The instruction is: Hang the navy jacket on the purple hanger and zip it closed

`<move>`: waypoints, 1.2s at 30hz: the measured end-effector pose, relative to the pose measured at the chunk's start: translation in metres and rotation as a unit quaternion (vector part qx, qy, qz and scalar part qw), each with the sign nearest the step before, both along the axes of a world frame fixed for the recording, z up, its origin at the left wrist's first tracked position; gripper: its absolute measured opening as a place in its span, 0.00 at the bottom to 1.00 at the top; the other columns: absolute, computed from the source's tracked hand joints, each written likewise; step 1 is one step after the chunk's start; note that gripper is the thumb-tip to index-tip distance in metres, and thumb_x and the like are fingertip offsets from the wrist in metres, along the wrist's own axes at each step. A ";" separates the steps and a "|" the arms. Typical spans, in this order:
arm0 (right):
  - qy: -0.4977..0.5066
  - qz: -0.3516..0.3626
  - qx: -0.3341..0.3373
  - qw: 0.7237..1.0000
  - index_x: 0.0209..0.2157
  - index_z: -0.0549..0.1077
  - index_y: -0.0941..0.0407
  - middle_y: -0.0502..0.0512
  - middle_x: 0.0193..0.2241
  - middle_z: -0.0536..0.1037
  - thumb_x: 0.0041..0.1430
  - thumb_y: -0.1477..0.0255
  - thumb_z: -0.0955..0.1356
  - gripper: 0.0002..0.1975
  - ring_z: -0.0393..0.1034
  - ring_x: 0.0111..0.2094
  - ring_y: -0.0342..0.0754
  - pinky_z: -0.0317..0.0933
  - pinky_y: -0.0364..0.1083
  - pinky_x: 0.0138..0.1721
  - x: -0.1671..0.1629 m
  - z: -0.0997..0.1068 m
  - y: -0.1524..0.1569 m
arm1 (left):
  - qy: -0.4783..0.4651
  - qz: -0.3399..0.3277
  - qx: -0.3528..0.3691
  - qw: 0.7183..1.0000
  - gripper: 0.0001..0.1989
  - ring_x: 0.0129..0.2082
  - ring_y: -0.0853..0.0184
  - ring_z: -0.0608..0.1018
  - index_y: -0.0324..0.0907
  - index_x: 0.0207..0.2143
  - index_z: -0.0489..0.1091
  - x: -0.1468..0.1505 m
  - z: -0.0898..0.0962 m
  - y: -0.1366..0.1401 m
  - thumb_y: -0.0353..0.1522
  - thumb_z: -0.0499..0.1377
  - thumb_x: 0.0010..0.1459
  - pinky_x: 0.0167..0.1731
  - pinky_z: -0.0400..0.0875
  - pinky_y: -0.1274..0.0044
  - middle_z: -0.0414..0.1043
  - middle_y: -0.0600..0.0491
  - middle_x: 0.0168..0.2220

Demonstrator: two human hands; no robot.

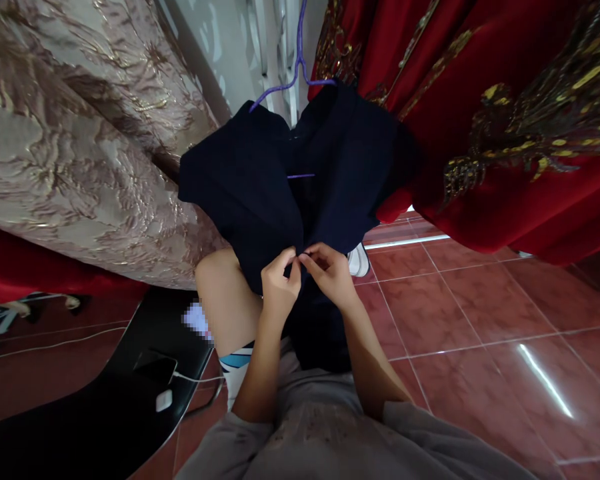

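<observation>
A dark navy short-sleeved top hangs in front of me on a thin purple hanger. Its front falls open at the neck, and the hanger's lower bar shows through the gap. Thumb and fingertips of my left hand pinch the front edge at mid-chest. My right hand pinches the cloth right beside it, so the fingertips of both hands meet. Whatever small part lies between the fingertips is hidden. The lower part of the top drapes down between my forearms toward my lap.
Cream brocade cloth hangs at left, and a red gown with gold sequins at right. A black table at lower left bears a phone with a white cable and a small white case. Red tiles cover the floor.
</observation>
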State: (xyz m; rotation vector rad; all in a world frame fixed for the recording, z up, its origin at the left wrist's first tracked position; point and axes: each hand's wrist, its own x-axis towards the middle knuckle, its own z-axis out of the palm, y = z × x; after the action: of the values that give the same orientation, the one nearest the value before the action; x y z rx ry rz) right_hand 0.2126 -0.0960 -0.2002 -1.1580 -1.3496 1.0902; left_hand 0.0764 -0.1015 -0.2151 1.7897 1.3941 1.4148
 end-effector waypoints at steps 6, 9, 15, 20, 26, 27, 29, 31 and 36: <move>0.051 0.064 -0.015 0.997 0.34 0.74 0.57 0.49 0.24 0.72 0.68 0.59 0.68 0.15 0.67 0.26 0.41 0.59 0.42 0.30 0.009 0.007 -0.002 | 0.016 -0.008 -0.003 1.000 0.07 0.39 0.63 0.83 0.41 0.38 0.75 0.001 0.007 -0.003 0.30 0.57 0.67 0.43 0.78 0.74 0.80 0.50 0.37; 0.069 0.063 -0.014 0.996 0.33 0.74 0.57 0.47 0.22 0.70 0.69 0.60 0.67 0.15 0.64 0.25 0.40 0.58 0.41 0.29 0.009 0.008 -0.002 | 0.025 -0.006 -0.001 1.000 0.07 0.40 0.62 0.84 0.40 0.39 0.76 0.002 0.009 -0.005 0.29 0.57 0.67 0.44 0.79 0.74 0.81 0.48 0.39; 0.032 0.012 -0.027 0.999 0.34 0.72 0.57 0.47 0.23 0.71 0.63 0.61 0.71 0.13 0.62 0.23 0.40 0.53 0.42 0.25 0.001 0.009 -0.004 | 0.009 0.004 0.014 1.000 0.11 0.41 0.61 0.86 0.39 0.49 0.77 0.004 0.007 -0.006 0.29 0.59 0.66 0.46 0.82 0.73 0.83 0.47 0.42; -0.008 0.004 -0.024 1.000 0.35 0.71 0.56 0.48 0.23 0.71 0.63 0.65 0.68 0.09 0.62 0.23 0.41 0.53 0.42 0.26 0.000 0.009 -0.004 | 0.004 0.009 0.010 1.000 0.12 0.41 0.60 0.86 0.40 0.50 0.77 0.003 0.006 -0.006 0.29 0.60 0.65 0.46 0.83 0.72 0.83 0.47 0.43; -0.015 0.033 -0.038 0.999 0.31 0.73 0.57 0.49 0.23 0.73 0.60 0.67 0.67 0.08 0.64 0.23 0.41 0.55 0.42 0.27 0.005 0.007 -0.006 | -0.008 0.013 0.005 1.000 0.14 0.40 0.62 0.86 0.42 0.51 0.75 0.003 0.003 -0.007 0.28 0.59 0.64 0.46 0.82 0.72 0.83 0.48 0.42; 0.010 0.040 -0.053 0.998 0.30 0.74 0.57 0.48 0.21 0.71 0.59 0.66 0.67 0.09 0.63 0.22 0.40 0.55 0.42 0.26 0.005 0.007 -0.006 | -0.014 0.014 0.000 1.000 0.13 0.40 0.62 0.85 0.42 0.51 0.74 0.004 0.003 -0.007 0.28 0.59 0.64 0.46 0.82 0.72 0.82 0.48 0.41; 0.067 0.049 -0.079 0.993 0.29 0.75 0.58 0.47 0.18 0.69 0.57 0.65 0.68 0.10 0.60 0.19 0.39 0.53 0.41 0.23 0.004 0.010 -0.002 | -0.029 0.018 0.000 0.999 0.10 0.39 0.63 0.85 0.42 0.47 0.74 0.004 0.002 -0.004 0.28 0.58 0.64 0.45 0.81 0.73 0.81 0.49 0.39; 0.108 0.047 -0.078 0.990 0.28 0.76 0.58 0.46 0.16 0.67 0.55 0.66 0.70 0.10 0.57 0.17 0.38 0.51 0.41 0.21 0.001 0.021 0.012 | -0.044 0.032 0.009 0.998 0.06 0.38 0.65 0.84 0.42 0.43 0.73 0.005 0.000 0.004 0.28 0.58 0.64 0.44 0.80 0.74 0.80 0.51 0.37; 0.175 -0.061 0.093 0.978 0.30 0.75 0.57 0.46 0.19 0.67 0.61 0.65 0.69 0.10 0.55 0.18 0.36 0.47 0.39 0.20 -0.003 0.093 0.073 | -0.033 0.051 0.010 0.998 0.04 0.35 0.67 0.82 0.41 0.40 0.71 0.008 -0.018 0.041 0.28 0.57 0.64 0.41 0.79 0.75 0.77 0.52 0.33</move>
State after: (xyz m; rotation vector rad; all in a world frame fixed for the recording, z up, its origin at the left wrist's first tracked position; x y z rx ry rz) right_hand 0.2094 -0.0234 -0.1076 -0.8532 -1.0652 1.0021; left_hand 0.0846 -0.0607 -0.2329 1.6903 1.4594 1.5300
